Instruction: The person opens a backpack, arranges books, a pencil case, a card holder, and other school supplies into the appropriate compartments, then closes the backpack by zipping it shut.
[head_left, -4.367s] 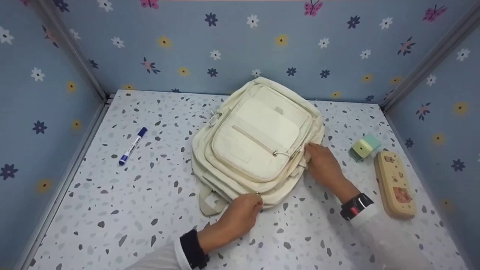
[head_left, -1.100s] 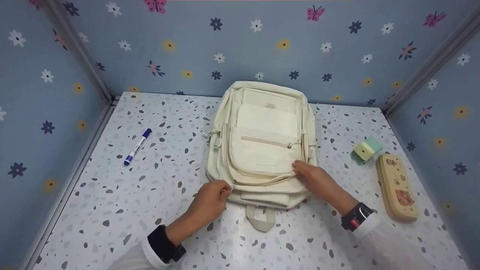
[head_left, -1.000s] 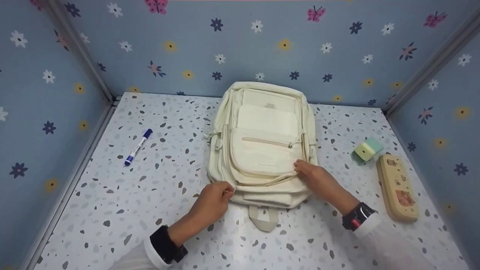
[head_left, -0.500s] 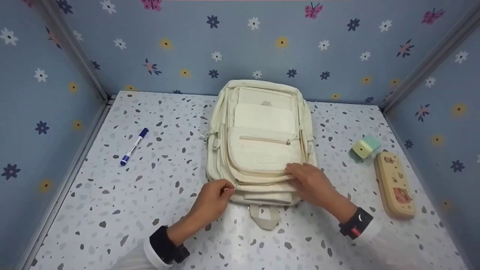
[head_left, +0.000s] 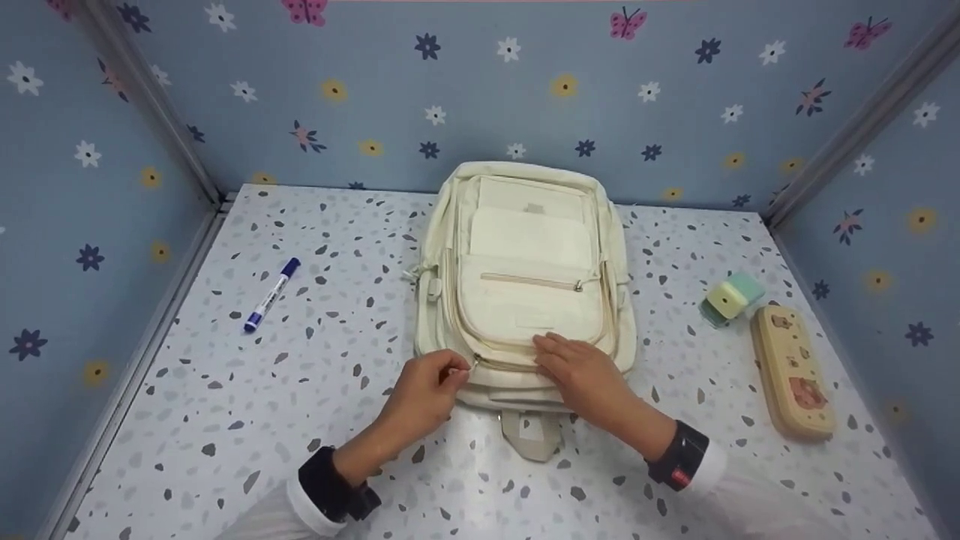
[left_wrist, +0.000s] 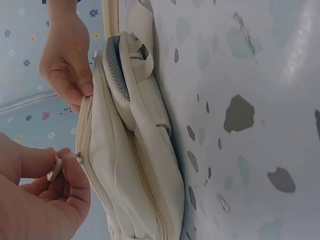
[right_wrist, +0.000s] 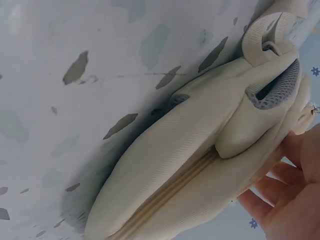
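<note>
On the speckled tabletop [head_left: 337, 225] lies the cream backpack [head_left: 536, 247], front face up, its long axis running away from the person and a webbing loop [head_left: 534, 452] at its near end. Across that near end, roughly crosswise to the long axis, goes the zip [head_left: 504, 367] that both hands attend to (a pencil case [head_left: 795, 375] lies well apart, off to the right). The relation that seems to matter is along this line: from the left hand [head_left: 420, 390], the zip stretches rightward toward the right hand [head_left: 589, 379], so the two sit at different points of one seam, with the left much the nearer to the slider. The right hand's grip is spread rather than closed, fingers fairly straight and resting on the fabric just above and over the zip, to all appearances steadying it. The left hand's grip is together, thumb and forefinger pinching. Smallest of all come the metal slider [left_wrist: 78, 157], on the zip just beside those fingertips and apart from them, and the pale pull tab [left_wrist: 55, 169], which is what the left hand pinches.
</note>
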